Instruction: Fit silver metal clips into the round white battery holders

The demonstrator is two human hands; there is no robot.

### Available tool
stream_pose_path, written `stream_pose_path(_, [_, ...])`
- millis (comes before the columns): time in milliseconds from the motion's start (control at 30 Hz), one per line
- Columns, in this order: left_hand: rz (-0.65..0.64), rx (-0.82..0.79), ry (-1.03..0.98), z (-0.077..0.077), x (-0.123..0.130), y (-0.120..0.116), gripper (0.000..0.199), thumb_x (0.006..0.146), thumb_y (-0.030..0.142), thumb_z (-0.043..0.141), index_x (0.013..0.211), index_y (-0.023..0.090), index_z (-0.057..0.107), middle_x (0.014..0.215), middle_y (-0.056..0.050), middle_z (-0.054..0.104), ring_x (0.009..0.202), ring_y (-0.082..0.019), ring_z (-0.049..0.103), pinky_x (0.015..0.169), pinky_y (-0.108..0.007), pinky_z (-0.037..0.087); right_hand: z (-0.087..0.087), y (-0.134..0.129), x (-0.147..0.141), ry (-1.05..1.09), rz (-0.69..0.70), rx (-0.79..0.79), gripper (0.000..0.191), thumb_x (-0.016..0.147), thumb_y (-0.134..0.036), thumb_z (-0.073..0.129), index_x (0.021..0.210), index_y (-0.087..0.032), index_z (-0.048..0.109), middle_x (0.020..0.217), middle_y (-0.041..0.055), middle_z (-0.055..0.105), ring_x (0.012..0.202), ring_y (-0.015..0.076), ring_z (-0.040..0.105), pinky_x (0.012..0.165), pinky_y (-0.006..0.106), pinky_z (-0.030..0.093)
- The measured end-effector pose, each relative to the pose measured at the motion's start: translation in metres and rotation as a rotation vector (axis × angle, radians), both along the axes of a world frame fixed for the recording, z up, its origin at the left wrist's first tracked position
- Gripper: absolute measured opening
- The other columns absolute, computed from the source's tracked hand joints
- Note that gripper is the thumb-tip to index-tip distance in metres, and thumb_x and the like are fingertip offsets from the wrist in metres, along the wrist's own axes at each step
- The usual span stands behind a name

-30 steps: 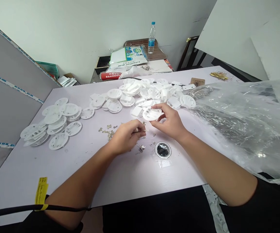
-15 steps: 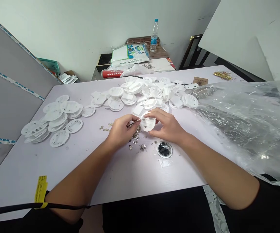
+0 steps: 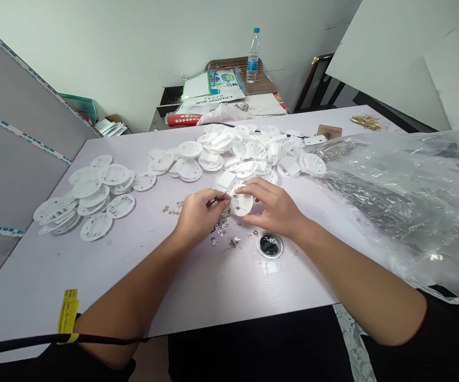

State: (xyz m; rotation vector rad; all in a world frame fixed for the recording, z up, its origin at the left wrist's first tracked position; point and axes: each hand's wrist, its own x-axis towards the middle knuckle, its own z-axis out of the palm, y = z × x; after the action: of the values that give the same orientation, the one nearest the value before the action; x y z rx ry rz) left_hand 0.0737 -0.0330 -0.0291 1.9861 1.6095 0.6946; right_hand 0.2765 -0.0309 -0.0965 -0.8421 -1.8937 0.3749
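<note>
Between thumb and fingers, my right hand (image 3: 271, 207) grips a round white plastic disc (image 3: 242, 203) with small metal pieces on its face. My left hand (image 3: 201, 213) is pinched round a thin metal tool (image 3: 218, 198), close to the disc's left edge. Small metal parts (image 3: 223, 218) are scattered on the table under and beside my left hand. A round dark dish with a pale rim (image 3: 270, 245) lies below my right hand. Many white discs (image 3: 190, 170) are heaped behind my hands, and another pile of discs (image 3: 90, 187) lies at the left.
A large clear plastic bag (image 3: 404, 196) covers the right side of the white table (image 3: 197, 297). Gold-coloured pieces (image 3: 366, 122) and a brown card (image 3: 329, 131) lie at the back right. A water bottle (image 3: 253, 58) stands behind the table. A black cable (image 3: 23, 345) crosses the lower left.
The left fingers and thumb have shifted slightly over the tool, whose tip shows less against the disc. The right hand still holds the disc in nearly the same place.
</note>
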Motion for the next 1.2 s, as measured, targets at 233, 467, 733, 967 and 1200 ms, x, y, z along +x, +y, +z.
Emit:
stream_pose_path(233, [0.052,-0.003,0.049,0.000,0.003,-0.003,0.016,0.083,0.037,0.070,0.090,0.024,0.075,0.078,0.003,0.070,0.052,-0.005,0.041,0.052,-0.021,0.035,0.000,-0.001,-0.005,-0.019,-0.022,0.074,0.038,0.073,-0.015,0.070,0.110,-0.021,0.066,0.110,0.0063,0.066,0.094,0.0208,0.065,0.072,0.032,0.053])
stream_pose_path(467, [0.028,0.014,0.060,0.001,0.004,-0.003,0.017,0.083,0.039,0.072,0.086,0.023,0.076,0.072,0.003,0.069,0.050,-0.005,0.040,0.051,-0.022,0.033,-0.001,-0.003,-0.007,0.028,-0.005,0.100,0.031,0.071,-0.012,0.068,0.100,-0.022,0.065,0.099,0.0040,0.065,0.083,0.0178,0.062,0.066,0.029,0.049])
stream_pose_path(733, [-0.124,0.111,0.027,-0.003,-0.003,0.001,0.013,0.088,0.030,0.066,0.090,0.022,0.076,0.082,0.000,0.072,0.063,-0.008,0.051,0.062,-0.022,0.041,-0.001,-0.001,-0.002,0.138,0.031,0.044,0.035,0.067,-0.011,0.072,0.099,-0.024,0.064,0.096,0.0023,0.065,0.083,0.0177,0.061,0.069,0.031,0.051])
stream_pose_path(967, [-0.106,-0.167,-0.237,0.006,-0.009,0.007,0.019,0.080,0.036,0.078,0.088,0.020,0.072,0.068,0.003,0.060,0.053,-0.004,0.039,0.050,-0.019,0.032,0.003,-0.001,0.002,0.200,0.093,0.070,0.037,0.066,-0.013,0.078,0.099,-0.024,0.065,0.096,0.0022,0.066,0.083,0.0176,0.061,0.071,0.032,0.051])
stream_pose_path(1200, [-0.142,-0.516,-0.542,0.009,-0.016,0.011,0.038,0.066,0.037,0.090,0.090,0.017,0.068,0.065,0.003,0.060,0.049,-0.002,0.042,0.045,-0.016,0.032,0.008,-0.004,0.003,0.277,0.173,0.070,0.035,0.067,-0.023,0.080,0.098,-0.025,0.065,0.096,0.0027,0.069,0.087,0.0197,0.065,0.073,0.035,0.053])
